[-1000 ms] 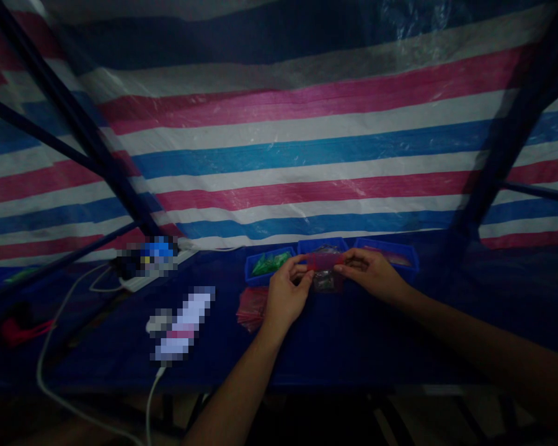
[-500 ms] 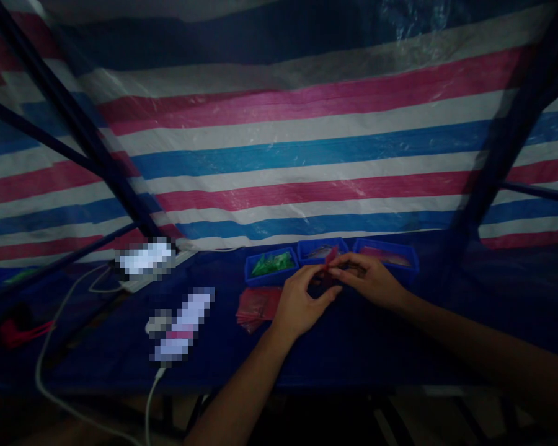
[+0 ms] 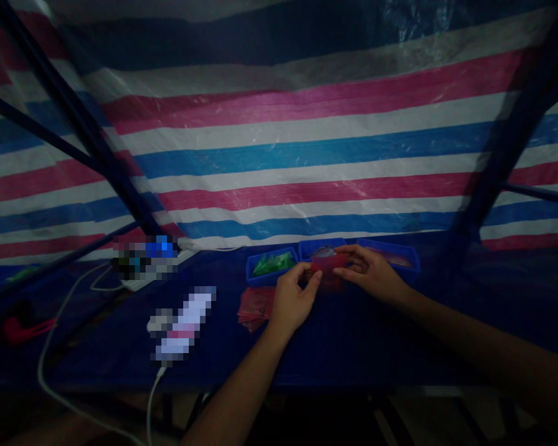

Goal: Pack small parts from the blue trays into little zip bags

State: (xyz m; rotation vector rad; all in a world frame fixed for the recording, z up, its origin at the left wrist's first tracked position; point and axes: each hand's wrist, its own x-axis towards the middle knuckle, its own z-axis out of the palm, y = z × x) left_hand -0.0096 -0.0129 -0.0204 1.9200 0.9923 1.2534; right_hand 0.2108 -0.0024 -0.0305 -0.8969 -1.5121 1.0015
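A small red plastic bag is held up flat in front of the middle blue tray. My left hand pinches its left edge between thumb and fingers. At its right edge are the thumb and fingertips of my right hand, closed on the bag. Beside my left hand, a fanned stack of red bags lies on the table and is partly covered by that hand. Whether the held bag contains anything is too dim to tell.
Green packets fill the left tray. The right tray has reddish pieces in it. A blurred-out phone with a white cable and a power strip are on the left. Striped sheeting hangs behind the blue table.
The red bag was bunched upright between my fingertips; now it is spread flat and faces me. My hands have moved slightly apart, the left one a little to the left.
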